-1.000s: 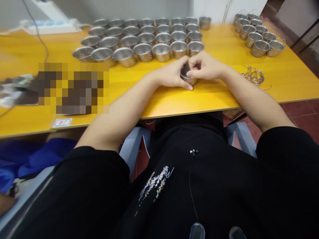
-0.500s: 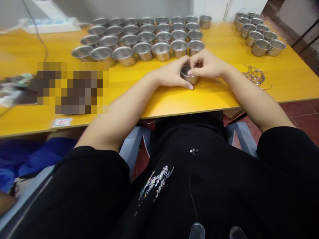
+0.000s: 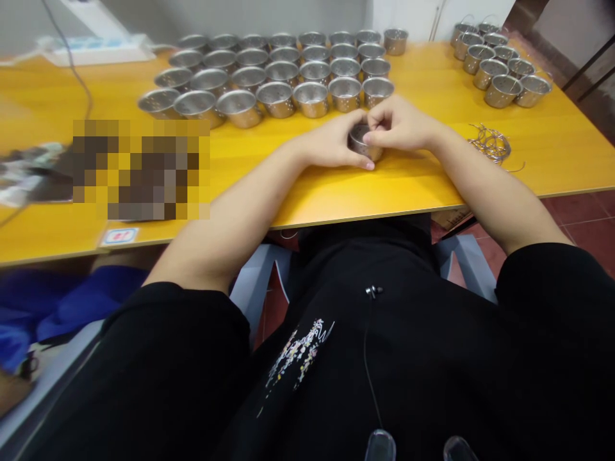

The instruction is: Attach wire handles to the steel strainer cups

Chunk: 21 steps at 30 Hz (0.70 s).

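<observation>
A small perforated metal cup is on the yellow table in front of me, close to the near edge. My left hand curves around its left side, thumb in front and fingers behind, gripping it. Over the right part of its rim, my right hand is closed in a pinch, with the thumb across the cup's mouth. Whatever lies between those right fingertips is too small or too covered to make out. To the right of my right forearm lies a tangle of bent wire handles.
Rows of similar metal cups stand behind my hands. Cups with wire handles are grouped at the back right. Left are a white power strip, a label and a blurred-out patch. Someone's blue clothing shows lower left.
Both hands keep their hold at the same spot. The cup appears tipped very slightly, and my fingers have shifted a few pixels to the right.
</observation>
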Each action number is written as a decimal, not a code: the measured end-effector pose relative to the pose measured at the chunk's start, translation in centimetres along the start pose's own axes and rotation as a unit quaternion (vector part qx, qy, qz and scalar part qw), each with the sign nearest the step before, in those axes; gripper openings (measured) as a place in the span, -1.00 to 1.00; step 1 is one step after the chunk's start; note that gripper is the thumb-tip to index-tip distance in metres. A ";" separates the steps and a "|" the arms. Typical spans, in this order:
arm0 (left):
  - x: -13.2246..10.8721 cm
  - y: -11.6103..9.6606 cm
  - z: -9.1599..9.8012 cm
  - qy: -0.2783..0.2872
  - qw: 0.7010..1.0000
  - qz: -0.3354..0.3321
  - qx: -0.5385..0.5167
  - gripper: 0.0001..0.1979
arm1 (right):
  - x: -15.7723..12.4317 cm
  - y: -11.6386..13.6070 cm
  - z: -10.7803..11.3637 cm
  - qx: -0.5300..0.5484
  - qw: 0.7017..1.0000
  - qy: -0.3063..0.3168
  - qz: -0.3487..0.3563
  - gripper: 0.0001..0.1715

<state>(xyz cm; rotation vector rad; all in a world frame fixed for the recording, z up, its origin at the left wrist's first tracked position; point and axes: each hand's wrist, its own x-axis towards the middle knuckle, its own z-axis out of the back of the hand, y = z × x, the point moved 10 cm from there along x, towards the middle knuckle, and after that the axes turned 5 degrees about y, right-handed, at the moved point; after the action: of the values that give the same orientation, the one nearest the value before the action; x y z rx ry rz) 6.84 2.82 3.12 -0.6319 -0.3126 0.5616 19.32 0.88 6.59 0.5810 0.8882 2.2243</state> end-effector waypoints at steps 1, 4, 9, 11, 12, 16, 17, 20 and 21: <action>0.0 0.2 -0.1 0.004 1.000 0.003 0.007 0.33 | 0.0 0.0 -0.1 0.003 1.000 0.000 -0.005 -0.29; 0.2 0.6 -0.1 0.008 1.000 0.009 0.019 0.36 | 0.0 0.1 -0.4 0.014 1.000 0.007 -0.011 -0.27; 0.2 0.7 0.3 -0.016 1.000 0.000 0.006 0.31 | 0.1 0.0 -0.8 0.034 0.999 0.026 0.007 -0.32; 0.2 0.7 0.2 -0.013 1.000 -0.006 0.005 0.32 | 0.2 -0.5 -0.1 0.055 0.998 -0.007 0.022 -0.38; 0.2 0.7 0.2 -0.012 1.000 -0.007 0.005 0.32 | 0.3 -1.0 0.2 0.071 0.997 -0.017 0.024 -0.40; 0.3 1.0 0.2 -0.022 1.000 -0.009 0.011 0.29 | 1.0 -3.4 0.0 0.153 0.988 -0.016 -0.008 -0.29; 0.4 1.1 0.2 -0.025 1.000 -0.010 0.012 0.29 | 1.2 -3.7 0.1 0.172 0.984 -0.032 -0.014 -0.26; 0.5 1.0 0.1 -0.025 1.000 -0.010 0.007 0.29 | 1.0 -4.0 0.7 0.216 0.972 -0.085 -0.031 -0.27; 0.5 0.9 0.0 -0.021 1.000 -0.011 0.002 0.29 | 0.9 -3.9 0.7 0.228 0.968 -0.091 -0.040 -0.30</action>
<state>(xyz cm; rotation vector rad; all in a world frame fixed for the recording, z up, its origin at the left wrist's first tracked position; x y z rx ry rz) 6.88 3.65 2.61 -0.6123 -0.3573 0.5548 20.74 3.91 4.38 0.9268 1.3096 1.8603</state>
